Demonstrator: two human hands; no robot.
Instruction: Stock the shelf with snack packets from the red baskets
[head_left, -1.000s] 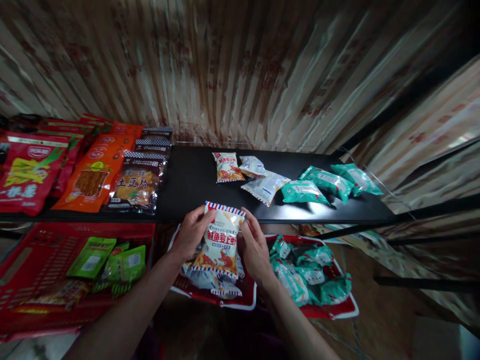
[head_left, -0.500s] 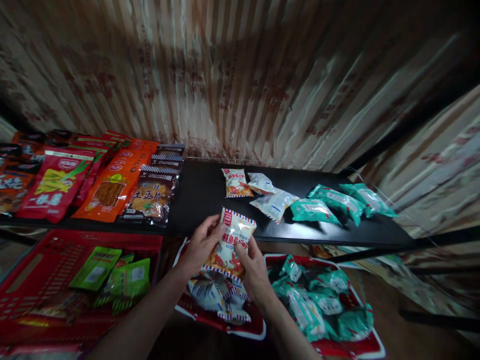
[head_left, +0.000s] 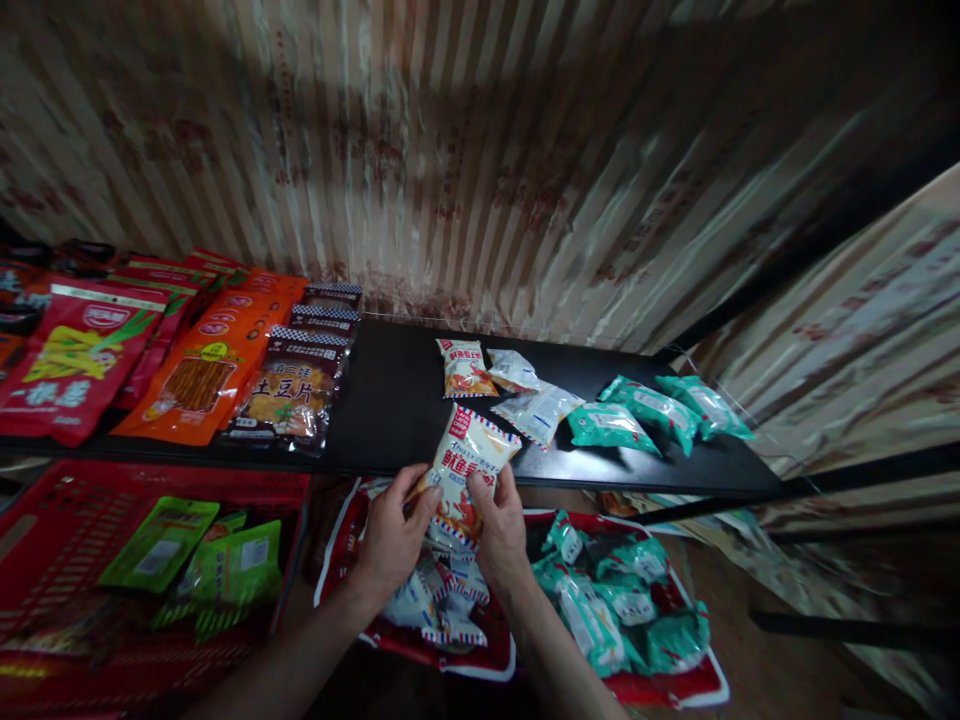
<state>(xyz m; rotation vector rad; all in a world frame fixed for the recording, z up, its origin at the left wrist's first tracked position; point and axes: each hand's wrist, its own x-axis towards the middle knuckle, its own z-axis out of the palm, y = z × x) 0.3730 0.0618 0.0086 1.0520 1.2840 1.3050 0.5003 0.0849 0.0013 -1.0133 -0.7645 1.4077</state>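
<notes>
A white and orange snack bag (head_left: 466, 462) with red lettering is held between my two hands in front of the black shelf (head_left: 390, 400). My left hand (head_left: 397, 520) grips its lower left edge, fingers closed round it. On the other side, my right hand (head_left: 499, 520) pinches the bag with the thumb across its front. Beneath my hands a red basket (head_left: 420, 655) with a white rim holds several snack bags of the same kind. Behind the held bag, a matching snack bag (head_left: 463, 367) lies face up on the shelf, beside two others showing pale backs (head_left: 538, 412).
Several teal packets (head_left: 649, 412) lie on the shelf's right part. Orange bags (head_left: 201, 380), red bags (head_left: 82, 360) and dark brown bags (head_left: 291, 390) stand in rows at left. Below are a red basket with green packets (head_left: 232, 575) and another with teal packets (head_left: 589, 615).
The held snack bag has tilted to the right, and my left hand has slid lower along its edge. The view has shifted slightly, so the shelf's right part and baskets appear further left.
</notes>
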